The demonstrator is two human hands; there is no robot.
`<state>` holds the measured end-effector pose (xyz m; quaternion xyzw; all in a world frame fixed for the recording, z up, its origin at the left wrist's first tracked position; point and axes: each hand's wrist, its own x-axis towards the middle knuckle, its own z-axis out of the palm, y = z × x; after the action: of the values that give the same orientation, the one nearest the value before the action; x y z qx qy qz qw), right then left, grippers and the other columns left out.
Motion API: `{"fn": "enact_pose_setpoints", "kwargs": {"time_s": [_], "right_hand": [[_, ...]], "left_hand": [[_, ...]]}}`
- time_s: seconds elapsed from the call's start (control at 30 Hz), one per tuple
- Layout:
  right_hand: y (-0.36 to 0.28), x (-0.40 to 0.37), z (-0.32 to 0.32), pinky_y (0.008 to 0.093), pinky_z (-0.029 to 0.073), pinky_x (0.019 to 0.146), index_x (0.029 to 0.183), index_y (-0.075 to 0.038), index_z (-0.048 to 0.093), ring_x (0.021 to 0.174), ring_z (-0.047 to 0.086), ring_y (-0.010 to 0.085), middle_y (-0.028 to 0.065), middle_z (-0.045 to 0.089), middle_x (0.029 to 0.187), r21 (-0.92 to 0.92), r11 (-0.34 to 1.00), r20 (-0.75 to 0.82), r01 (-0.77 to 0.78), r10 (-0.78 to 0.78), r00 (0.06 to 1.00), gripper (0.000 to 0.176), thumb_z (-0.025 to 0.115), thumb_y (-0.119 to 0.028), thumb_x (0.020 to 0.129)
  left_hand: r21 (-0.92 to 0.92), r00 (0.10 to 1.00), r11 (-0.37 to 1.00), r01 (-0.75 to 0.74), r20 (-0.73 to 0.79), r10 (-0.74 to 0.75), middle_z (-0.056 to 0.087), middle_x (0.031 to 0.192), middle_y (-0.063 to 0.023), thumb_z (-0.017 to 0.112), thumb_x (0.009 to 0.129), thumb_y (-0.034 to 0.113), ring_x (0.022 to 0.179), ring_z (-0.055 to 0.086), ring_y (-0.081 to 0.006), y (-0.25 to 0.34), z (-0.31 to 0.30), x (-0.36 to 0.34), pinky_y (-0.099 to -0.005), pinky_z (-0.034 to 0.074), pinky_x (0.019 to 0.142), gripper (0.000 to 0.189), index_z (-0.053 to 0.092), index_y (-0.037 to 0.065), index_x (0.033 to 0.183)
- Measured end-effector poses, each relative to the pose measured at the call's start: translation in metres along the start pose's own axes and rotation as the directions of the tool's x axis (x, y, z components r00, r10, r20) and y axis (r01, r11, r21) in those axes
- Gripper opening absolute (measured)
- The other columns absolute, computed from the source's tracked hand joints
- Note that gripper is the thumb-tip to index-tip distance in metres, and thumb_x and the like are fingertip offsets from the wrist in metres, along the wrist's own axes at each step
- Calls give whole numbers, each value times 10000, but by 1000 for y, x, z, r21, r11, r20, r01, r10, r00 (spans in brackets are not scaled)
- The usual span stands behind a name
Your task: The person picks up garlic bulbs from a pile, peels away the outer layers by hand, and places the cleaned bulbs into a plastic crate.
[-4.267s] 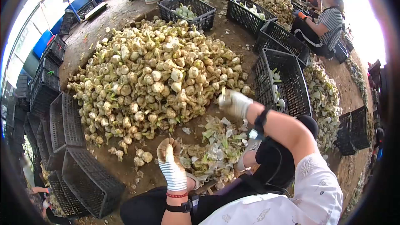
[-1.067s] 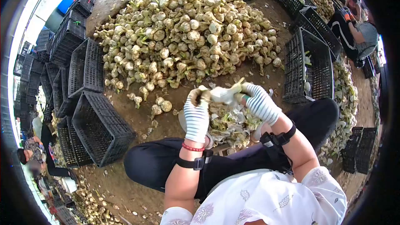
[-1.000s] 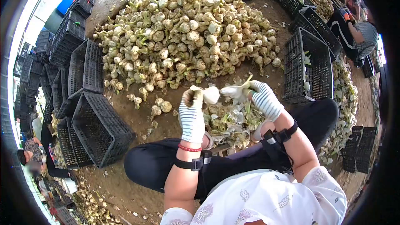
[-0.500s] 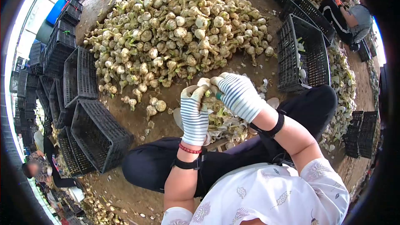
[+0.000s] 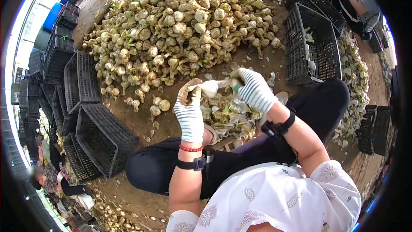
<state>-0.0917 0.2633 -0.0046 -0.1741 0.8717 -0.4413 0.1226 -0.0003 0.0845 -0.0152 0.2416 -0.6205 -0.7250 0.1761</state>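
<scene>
A white garlic bulb [image 5: 209,89] with smooth, clean skin is between my two hands, above a heap of peelings. My left hand [image 5: 189,109], in a striped, soil-stained glove, is closed on the bulb's left side. From the bulb's right side a thin, brownish strip of garlic skin [image 5: 224,83] stretches to my right hand [image 5: 254,90]. That hand is closed, its fingertips pinching the strip; its glove is striped too, with a green patch near the fingers. Loose garlic peelings [image 5: 234,116] lie below, between my legs.
A large pile of unpeeled garlic [image 5: 171,30] lies ahead. One black crate [image 5: 317,45] at the right has a few pale pieces inside; another black crate [image 5: 101,139] stands left among several more. Peelings [image 5: 354,86] cover ground at far right. Other people sit at both sides.
My hands have moved apart, left hand to the left and right hand slightly rightward. The white bulb, mostly hidden before, now shows, with the strip stretched out.
</scene>
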Motion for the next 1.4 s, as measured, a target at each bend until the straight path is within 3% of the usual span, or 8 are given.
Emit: {"fn": "enact_pose_setpoints", "kwargs": {"time_s": [0.23, 0.33, 0.57, 0.77, 1.0, 1.17, 1.3, 1.4], "right_hand": [[57, 4, -13, 409, 519, 722, 1083, -20, 636, 795, 666, 363, 218, 685, 938, -460, 882, 249, 106, 13, 969, 216, 621, -140, 904], [-21, 0, -23, 396, 518, 738, 1114, -22, 618, 816, 669, 301, 205, 684, 933, 145, 989, 190, 44, -71, 979, 204, 605, -114, 933], [31, 24, -14, 360, 540, 762, 1019, -9, 641, 846, 674, 281, 170, 688, 869, 90, 982, 210, -165, 144, 967, 141, 601, -32, 886], [1, 16, -29, 378, 498, 974, 1436, 11, 381, 1146, 597, 383, 244, 499, 1377, -27, 906, 214, 422, -407, 888, 732, 757, -190, 841], [80, 80, 4, 364, 540, 721, 1133, -12, 655, 810, 652, 233, 134, 689, 952, 35, 855, 652, -518, 373, 660, 374, 729, -203, 820], [-5, 225, -109, 298, 587, 710, 1271, -67, 565, 893, 690, 213, 159, 678, 1124, 859, 436, 49, -268, 452, 891, 333, 577, -78, 939], [64, 312, -149, 337, 562, 794, 1216, -87, 581, 843, 665, 152, 37, 676, 983, 725, 571, -351, 385, -174, 920, 256, 591, -148, 968], [111, 261, -131, 341, 522, 802, 1202, -25, 591, 823, 653, 207, 91, 699, 992, 255, 947, -439, -193, 292, 850, 326, 602, -224, 945]], "left_hand": [[-404, 990, 904, 140, 59, -127, 660, 1199, -104, 614, 978, 89, 1082, 635, -190, -3, 6, 2, -327, 541, 920, 222, 630, 35, 1193], [-308, 988, 942, 135, 109, -106, 658, 1208, -108, 617, 978, 100, 1099, 631, -204, -2, 7, 3, -347, 535, 944, 236, 610, 41, 1206], [-585, 978, 787, 196, 179, -111, 650, 1225, -130, 607, 979, 90, 1125, 620, -226, 0, -1, 3, -368, 526, 966, 235, 604, 54, 1211], [-304, 965, 919, 252, 148, -216, 668, 1148, -84, 612, 969, 89, 1033, 639, -187, 6, 17, 1, -315, 534, 883, 224, 593, 46, 1188], [-279, 964, 924, 262, 108, -241, 563, 1290, -61, 646, 958, 166, 1203, 555, -199, -15, 16, 6, -375, 511, 991, 386, 538, 92, 1321], [-315, 946, 892, 323, 115, -302, 567, 1321, -69, 683, 942, 200, 1217, 553, -202, -14, 18, 7, -407, 492, 1009, 413, 543, 102, 1318], [-327, 918, 861, 391, 64, -392, 604, 1287, -68, 687, 941, 211, 1207, 563, -206, -26, 22, 20, -413, 476, 1024, 391, 565, 101, 1295], [-272, 910, 871, 408, 41, -413, 612, 1262, -61, 676, 951, 224, 1180, 578, -204, -22, 34, 24, -408, 475, 1024, 374, 570, 91, 1284]]}}
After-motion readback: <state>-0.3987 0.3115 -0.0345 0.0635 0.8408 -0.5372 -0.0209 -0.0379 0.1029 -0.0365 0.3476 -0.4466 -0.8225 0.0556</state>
